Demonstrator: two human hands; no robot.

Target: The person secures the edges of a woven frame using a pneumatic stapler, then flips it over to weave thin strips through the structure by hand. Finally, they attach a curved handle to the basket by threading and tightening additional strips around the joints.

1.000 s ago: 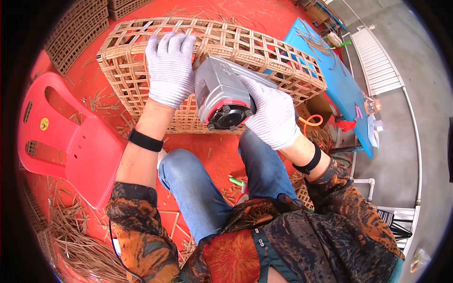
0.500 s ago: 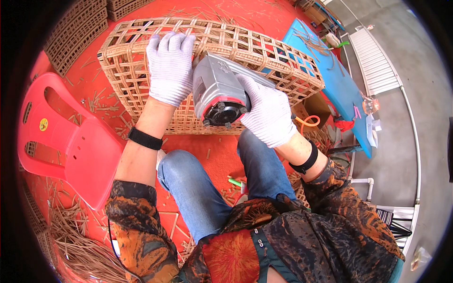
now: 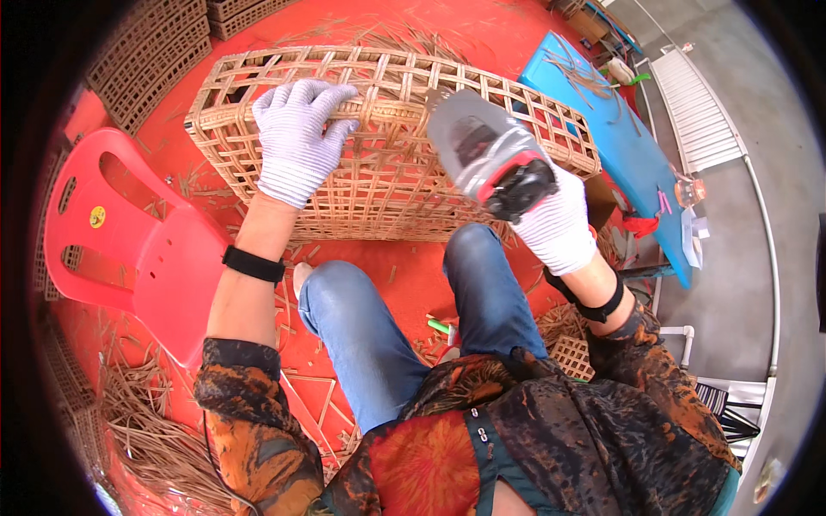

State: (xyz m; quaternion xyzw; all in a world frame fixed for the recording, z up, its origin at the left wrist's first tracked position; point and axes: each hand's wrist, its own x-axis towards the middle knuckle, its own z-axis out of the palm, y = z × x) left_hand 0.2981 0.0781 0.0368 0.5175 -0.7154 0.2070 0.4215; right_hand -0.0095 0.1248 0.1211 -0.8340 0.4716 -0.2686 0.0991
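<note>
In front of my knees a woven rattan basket (image 3: 379,185) lies on its side, its openwork wall toward me. My left hand (image 3: 297,142), in a white ribbed glove, grips the basket's upper edge left of the middle, fingers bent over it and thumb pointing right. A grey nail gun with a black and red end cap (image 3: 482,142) is in my right hand (image 3: 559,215), also gloved. The gun is smeared by motion and its front overlaps the basket's upper edge, so contact there I cannot tell. My right fingers are mostly hidden behind it.
A red plastic chair (image 3: 129,249) stands at my left, above a heap of loose rattan strips (image 3: 155,421). On the right is a blue table (image 3: 619,155) with strips on it. Stacked woven baskets (image 3: 151,64) stand far left. Scraps litter the red floor.
The nail gun has swung right, away from my left hand, and turned. My left hand has shifted slightly left along the basket's edge, and its thumb now shows.
</note>
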